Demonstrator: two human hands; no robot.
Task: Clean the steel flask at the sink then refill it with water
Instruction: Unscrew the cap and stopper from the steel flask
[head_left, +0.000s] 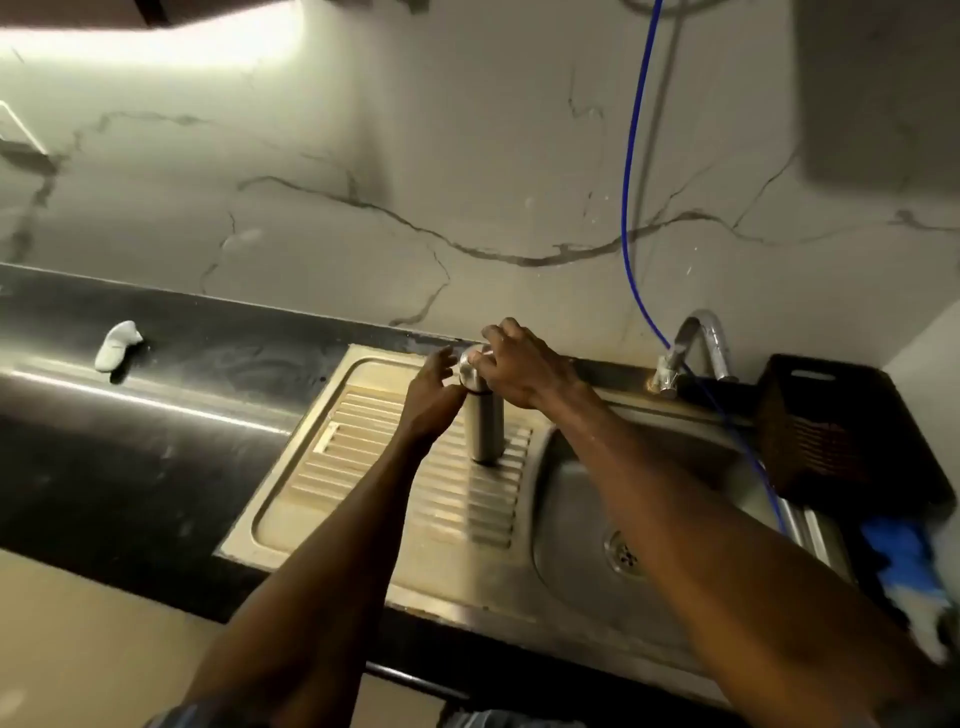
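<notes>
The steel flask (483, 431) stands upright on the ribbed drainboard (363, 467), left of the sink (587, 499). The right hand (519, 366) has its fingers curled round the flask's cap (470, 364). The left hand (431, 395) rests against the flask's neck, fingers apart and relaxed. A tap (696, 348) stands far right.

Dim, soft-focus | glare strip top left (overexposed) | edges bowed — wide-angle
</notes>
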